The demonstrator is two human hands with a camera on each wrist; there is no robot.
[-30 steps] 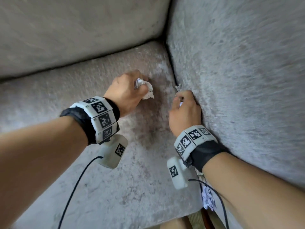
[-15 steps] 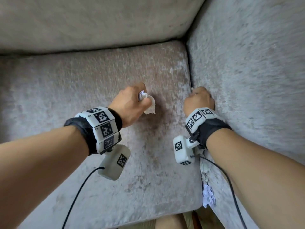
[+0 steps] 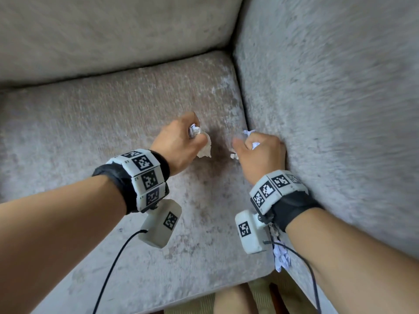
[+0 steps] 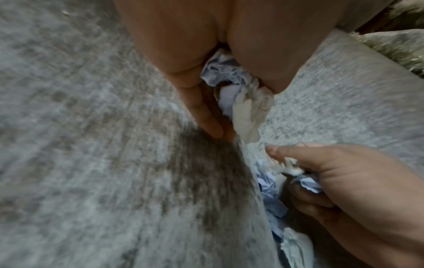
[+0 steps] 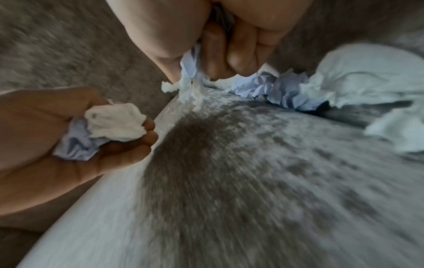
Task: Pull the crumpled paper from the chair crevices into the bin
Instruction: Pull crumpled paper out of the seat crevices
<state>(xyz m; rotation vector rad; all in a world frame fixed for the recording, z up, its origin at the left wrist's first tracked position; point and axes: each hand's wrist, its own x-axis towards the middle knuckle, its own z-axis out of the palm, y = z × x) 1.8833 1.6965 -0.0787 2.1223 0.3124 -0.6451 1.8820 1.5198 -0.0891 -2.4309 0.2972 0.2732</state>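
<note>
My left hand (image 3: 196, 135) hovers over the grey seat cushion (image 3: 127, 123) and grips a wad of white and pale blue crumpled paper (image 3: 200, 141). The same wad (image 5: 114, 123) shows in the right wrist view, held in curled fingers. My right hand (image 3: 247, 142) is at the crevice between the cushion and the armrest (image 3: 328, 98), pinching crumpled paper (image 3: 255, 145) there. More blue and white paper (image 5: 286, 90) is wedged along the crevice behind the right hand. Another piece (image 3: 281, 257) sticks out near the cushion's front edge. No bin is in view.
The chair's back cushion (image 3: 102, 35) rises behind the seat. Cables hang from both wrist cameras over the cushion's front. A strip of floor and the person's legs (image 3: 229, 300) show below the seat's front edge.
The right hand has come up out of the crevice and paper now shows in its grip. The left hand has kept its wad and stayed over the cushion.
</note>
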